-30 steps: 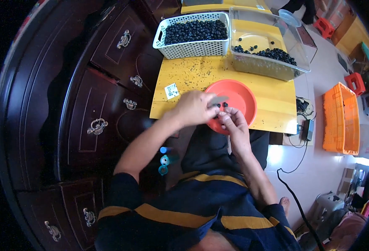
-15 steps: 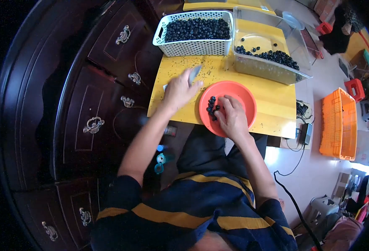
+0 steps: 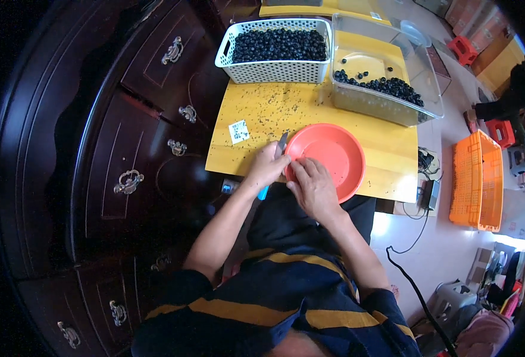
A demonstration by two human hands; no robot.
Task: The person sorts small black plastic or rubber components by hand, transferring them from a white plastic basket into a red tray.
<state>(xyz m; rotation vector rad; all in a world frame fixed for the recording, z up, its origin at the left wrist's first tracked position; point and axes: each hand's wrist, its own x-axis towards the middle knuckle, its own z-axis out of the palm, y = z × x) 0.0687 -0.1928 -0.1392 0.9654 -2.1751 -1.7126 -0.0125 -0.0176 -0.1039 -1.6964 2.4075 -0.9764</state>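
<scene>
My left hand (image 3: 267, 165) is closed around a small knife (image 3: 283, 141) with a grey blade and a blue handle end, at the left rim of the red bowl (image 3: 346, 181). Over the bowl's near left side, my right hand (image 3: 315, 187) has its fingers bent and held together, close to the left hand. Whatever lies under those fingers is hidden. The visible part of the bowl shows only tiny specks. Farther back, dark berries (image 3: 280, 46) fill a white perforated basket (image 3: 274, 72). More berries (image 3: 387, 87) lie along the near side of a clear plastic bin (image 3: 375, 107).
Small dark crumbs and a white printed square (image 3: 238, 132) lie on the yellow table (image 3: 387, 160). Dark wooden drawers (image 3: 134, 149) stand close on the left. On the right floor are an orange crate (image 3: 477, 178), a red stool (image 3: 500, 132) and a black cable (image 3: 414, 279).
My left hand has come nearer with the knife, to the bowl's rim. My right hand has moved to the bowl's near left side, and the berries seen there are out of sight.
</scene>
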